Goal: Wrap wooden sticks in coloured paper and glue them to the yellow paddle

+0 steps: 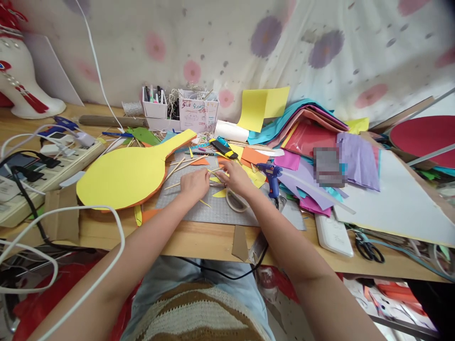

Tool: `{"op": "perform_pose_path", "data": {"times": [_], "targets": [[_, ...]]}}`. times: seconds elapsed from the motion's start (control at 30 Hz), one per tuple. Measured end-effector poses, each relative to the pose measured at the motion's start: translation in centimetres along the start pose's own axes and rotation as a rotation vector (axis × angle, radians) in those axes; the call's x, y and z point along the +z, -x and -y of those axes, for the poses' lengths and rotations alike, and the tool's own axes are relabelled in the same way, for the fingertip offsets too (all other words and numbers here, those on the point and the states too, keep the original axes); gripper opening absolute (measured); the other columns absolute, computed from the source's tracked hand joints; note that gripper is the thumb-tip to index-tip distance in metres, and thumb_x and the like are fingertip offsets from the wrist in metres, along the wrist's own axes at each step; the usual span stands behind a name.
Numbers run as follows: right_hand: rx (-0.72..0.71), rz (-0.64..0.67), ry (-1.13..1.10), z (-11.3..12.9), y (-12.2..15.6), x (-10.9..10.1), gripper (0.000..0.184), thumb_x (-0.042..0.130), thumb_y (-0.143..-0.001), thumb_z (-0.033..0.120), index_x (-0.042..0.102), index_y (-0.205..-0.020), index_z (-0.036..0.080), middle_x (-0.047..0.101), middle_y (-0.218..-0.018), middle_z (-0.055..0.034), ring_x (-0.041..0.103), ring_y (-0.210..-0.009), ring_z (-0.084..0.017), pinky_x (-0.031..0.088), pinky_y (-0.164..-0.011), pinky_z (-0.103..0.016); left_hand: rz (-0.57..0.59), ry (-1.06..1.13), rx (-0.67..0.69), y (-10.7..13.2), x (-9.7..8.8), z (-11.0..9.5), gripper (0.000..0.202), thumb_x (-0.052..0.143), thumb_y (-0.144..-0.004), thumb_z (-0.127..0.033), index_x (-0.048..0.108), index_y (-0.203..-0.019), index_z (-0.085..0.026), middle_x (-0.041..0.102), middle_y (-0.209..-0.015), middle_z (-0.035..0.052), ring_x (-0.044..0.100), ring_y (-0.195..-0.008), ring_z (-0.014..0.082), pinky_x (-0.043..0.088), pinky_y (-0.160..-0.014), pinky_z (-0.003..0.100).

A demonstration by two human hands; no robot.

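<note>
- Slim pale stick (215,169), apparently wooden, is being held between the two hands, above the grey cutting mat (192,211), at twelve o'clock from the person's lap.
- Its near end is being pinched by the left hand (195,184), whose thumb and forefinger are being pressed together while the other fingers are being kept curled under.
- Its other part is being grasped at three o'clock by the fingertips of the right hand (235,177); how firmly the grip is being applied cannot be told.
- Very little weight is being expected: light, stiff along its length, only faintly slippery, yet likely to be snapped if it is being bent hard across the middle; splinters are being reckoned possible.
- Hold is best being taken near both ends, with fingertips rather than a full fist, so that bending is being avoided.
- Similar loose sticks (172,186) are being borne by the mat at nine to ten o'clock of the left hand, beside the yellow paddle-shaped cutout (121,177).
- At three o'clock of the right hand, space is being taken up by the blue glue gun (273,179); at six o'clock, by the tape roll (230,202).
</note>
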State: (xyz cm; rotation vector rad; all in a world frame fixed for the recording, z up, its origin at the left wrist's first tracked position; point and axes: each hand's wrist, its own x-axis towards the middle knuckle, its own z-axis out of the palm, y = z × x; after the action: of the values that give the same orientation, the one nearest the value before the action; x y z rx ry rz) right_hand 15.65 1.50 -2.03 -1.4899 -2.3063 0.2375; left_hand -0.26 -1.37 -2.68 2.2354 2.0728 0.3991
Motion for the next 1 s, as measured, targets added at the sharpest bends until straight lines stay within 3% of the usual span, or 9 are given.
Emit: {"op": "perform_pose_path", "data": {"times": [0.07, 0.2, 0.33, 0.5, 0.67, 0.83, 1.0], "targets": [[0.054, -0.064, 0.022, -1.0, 1.3, -1.0, 0.032, 0.048, -0.083, 0.033, 0.052, -0.109, 0.015, 0.057, -0.103, -0.0106, 0.051, -0.096, -0.019, 0.037, -0.084, -0.03, -0.052, 0.01, -0.034, 0.1, -0.1, 0.7, 0.04, 0.024, -0.088, -0.04, 0.06, -0.09, -0.022, 0.067, -0.087, 0.0085, 0.061, -0.08, 0.0229, 0.038, -0.063, 0.031], [0.073, 0.109, 0.148, -2.6, 4.5, -2.0, 0.043, 0.059, -0.072, 0.043, 0.056, -0.105, 0.016, 0.057, -0.104, -0.0109, 0.047, -0.103, -0.025, 0.036, -0.088, -0.036, -0.124, 0.023, -0.098, 0.1, 0.0, 1.9, 0.04, 0.023, -0.089, -0.04, 0.058, -0.093, -0.023, 0.067, -0.087, 0.0076, 0.061, -0.077, 0.0224, 0.035, -0.06, 0.03], [0.037, 0.202, 0.259, -2.2, 5.7, -1.9, 0.057, 0.061, -0.067, 0.045, 0.053, -0.114, 0.013, 0.054, -0.112, -0.0135, 0.044, -0.107, -0.028, 0.034, -0.091, -0.037, -0.166, 0.052, -0.115, 0.0, 0.2, 2.0, 0.037, 0.025, -0.089, -0.04, 0.055, -0.102, -0.024, 0.067, -0.086, 0.0061, 0.06, -0.076, 0.0215, 0.033, -0.059, 0.029], [0.069, 0.234, 0.351, -1.2, 4.9, -1.8, 0.05, 0.059, -0.067, 0.04, 0.057, -0.107, 0.011, 0.058, -0.099, -0.0153, 0.048, -0.097, -0.029, 0.036, -0.084, -0.036, -0.133, 0.067, -0.1, 0.3, 0.2, 2.0, 0.036, 0.026, -0.088, -0.041, 0.057, -0.094, -0.024, 0.067, -0.085, 0.0049, 0.06, -0.074, 0.0205, 0.03, -0.057, 0.028], [0.115, 0.249, 0.214, -2.6, 4.9, -2.7, 0.034, 0.057, -0.067, 0.033, 0.058, -0.096, 0.015, 0.061, -0.093, -0.0103, 0.054, -0.086, -0.023, 0.038, -0.072, -0.03, -0.156, 0.103, -0.131, 0.6, 0.0, 2.3, 0.036, 0.027, -0.088, -0.04, 0.057, -0.094, -0.023, 0.067, -0.084, 0.0045, 0.06, -0.075, 0.0194, 0.031, -0.057, 0.028], [0.121, 0.154, -0.064, -2.7, 4.2, -3.0, 0.031, 0.054, -0.07, 0.041, 0.048, -0.091, 0.019, 0.059, -0.083, -0.0032, 0.052, -0.07, -0.016, 0.035, -0.059, -0.025, -0.218, 0.145, -0.163, 0.6, -0.8, 2.2, 0.039, 0.023, -0.089, -0.042, 0.056, -0.101, -0.025, 0.067, -0.085, 0.004, 0.059, -0.074, 0.019, 0.031, -0.058, 0.027], [0.079, 0.024, -0.049, -0.6, 2.9, -0.9, 0.038, 0.058, -0.066, 0.049, 0.046, -0.085, 0.018, 0.056, -0.079, -0.0055, 0.049, -0.072, -0.018, 0.035, -0.062, -0.027, -0.191, 0.285, -0.048, 0.4, -1.3, 2.2, 0.032, 0.028, -0.089, -0.038, 0.054, -0.103, -0.025, 0.066, -0.088, 0.0021, 0.059, -0.076, 0.0173, 0.034, -0.061, 0.025]]}}
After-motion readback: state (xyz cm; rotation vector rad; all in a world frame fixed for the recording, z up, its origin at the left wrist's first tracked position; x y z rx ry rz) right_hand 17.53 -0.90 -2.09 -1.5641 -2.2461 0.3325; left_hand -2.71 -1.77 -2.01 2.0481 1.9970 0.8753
